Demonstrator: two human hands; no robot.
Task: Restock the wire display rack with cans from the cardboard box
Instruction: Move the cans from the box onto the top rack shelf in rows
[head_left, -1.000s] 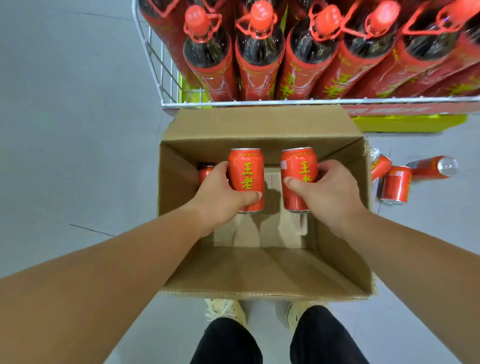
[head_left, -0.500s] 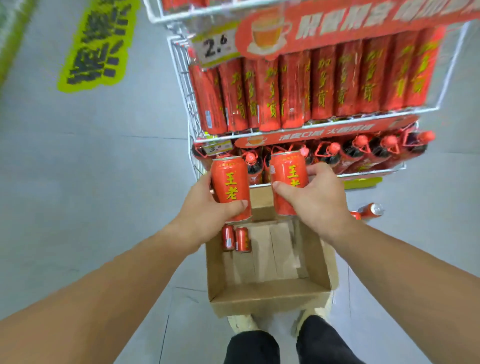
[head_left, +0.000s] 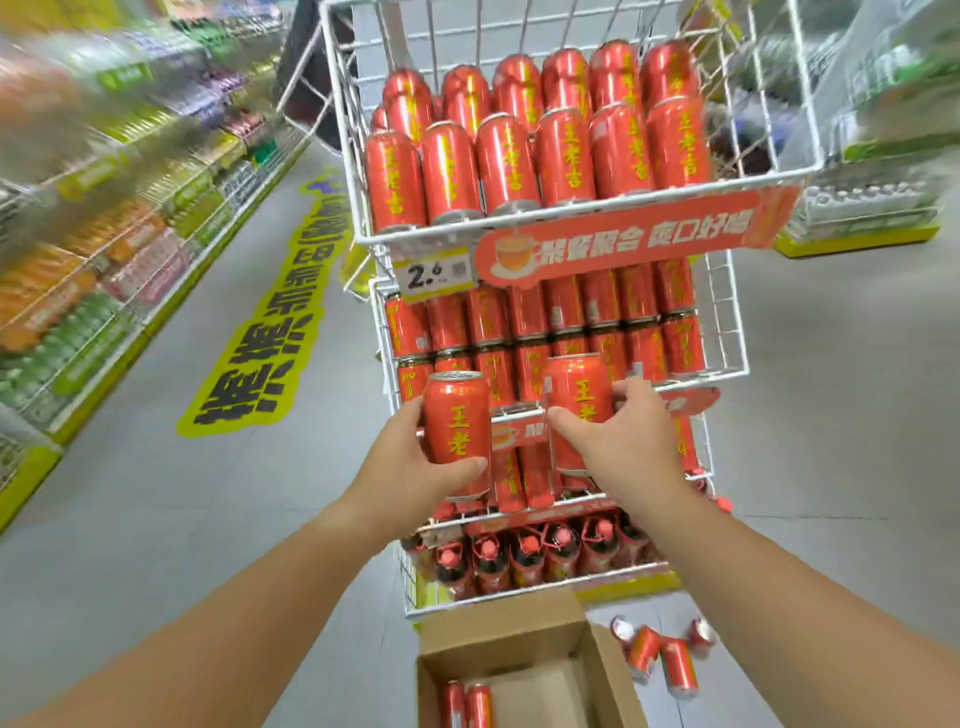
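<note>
To the left of the wire display rack, blurred store shelving lines the aisle, and a yellow floor sticker with black lettering lies on the grey floor between that shelving and the rack. In front of the rack's middle tier, the left hand grips an upright red can, the thumb across its lower front and the fingers wrapped behind. Just to the right, at the same tier's front rail, the right hand grips a second red can, the thumb on its left side and the fingers curled round its right; this can stands slightly higher and is close against the stocked cans behind it. The two held cans are apart. In the rack's top tier, tall red cans stand in rows above a price tag and a red banner. In the lowest tier, dark bottles with red caps lean forward. Below the rack, on the floor, the open cardboard box holds two upright cans at its left wall. To the right of the box, at the rack's foot, several loose cans stand or lie on the floor.
</note>
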